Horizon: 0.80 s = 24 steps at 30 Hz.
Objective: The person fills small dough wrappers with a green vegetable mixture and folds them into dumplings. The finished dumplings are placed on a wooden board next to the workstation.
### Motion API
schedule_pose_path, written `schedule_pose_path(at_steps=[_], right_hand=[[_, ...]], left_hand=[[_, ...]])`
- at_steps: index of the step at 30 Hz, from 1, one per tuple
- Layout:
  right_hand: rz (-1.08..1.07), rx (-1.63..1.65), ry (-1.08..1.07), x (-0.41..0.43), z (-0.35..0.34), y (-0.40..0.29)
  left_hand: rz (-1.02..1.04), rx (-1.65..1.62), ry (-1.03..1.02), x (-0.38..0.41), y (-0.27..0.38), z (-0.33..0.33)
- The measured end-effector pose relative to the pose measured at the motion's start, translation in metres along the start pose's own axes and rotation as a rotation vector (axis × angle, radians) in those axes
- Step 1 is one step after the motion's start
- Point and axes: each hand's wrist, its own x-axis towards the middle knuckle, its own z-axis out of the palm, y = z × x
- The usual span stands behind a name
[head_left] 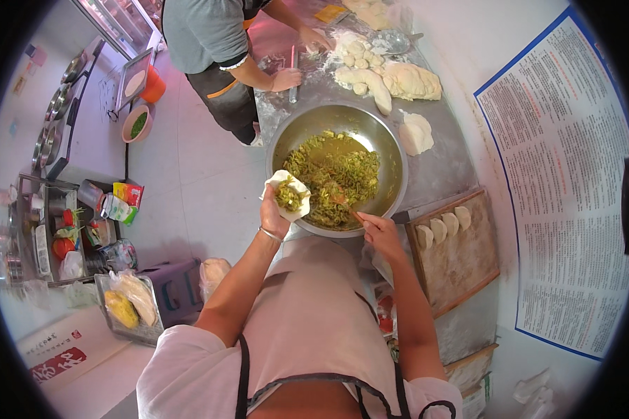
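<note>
A round dough wrapper (300, 210) with green chopped filling (288, 197) on it lies in my left hand (274, 212), over the left rim of a large steel bowl (393, 157). My right hand (382, 233) grips a thin wooden-coloured handle (355, 215) that reaches into the green filling mixture (354, 170) in the bowl; its far end is hidden in the mixture. Filled half-moon dumplings (437, 229) stand in a row on a wooden board (456, 272) to the right of the bowl.
Beyond the bowl, dough (411, 80), small dough pieces (357, 52) and a separate dough lump (415, 134) lie on the floured metal table (445, 152). A co-worker's hands (285, 79) rest near a rolling pin (293, 78). At left are a tray (154, 304) with bagged food and a crowded shelf (47, 230).
</note>
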Motion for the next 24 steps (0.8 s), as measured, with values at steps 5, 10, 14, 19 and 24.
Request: schedule_pose_path(at_steps=[5, 10, 14, 19, 24], right_hand=[[-0.243, -0.204, 0.077, -0.042, 0.015, -0.054], [-0.681, -0.712, 0.28, -0.04, 0.043, -0.026], [-0.628, -0.653, 0.34, -0.046, 0.023, -0.036], [-0.448, -0.95, 0.324, -0.02, -0.001, -0.018], [-0.546, -1.05, 0.195, -0.003, 0.025, -0.045]], left_hand=[[-0.052, -0.084, 0.115, 0.006, -0.017, 0.022], [-0.2, -0.18, -0.025, 0.014, -0.038, 0.033], [-0.218, -0.181, -0.036, 0.014, -0.034, 0.03], [-0.275, -0.177, -0.111, 0.006, -0.019, 0.033], [-0.273, -0.231, -0.129, -0.007, -0.012, 0.052]])
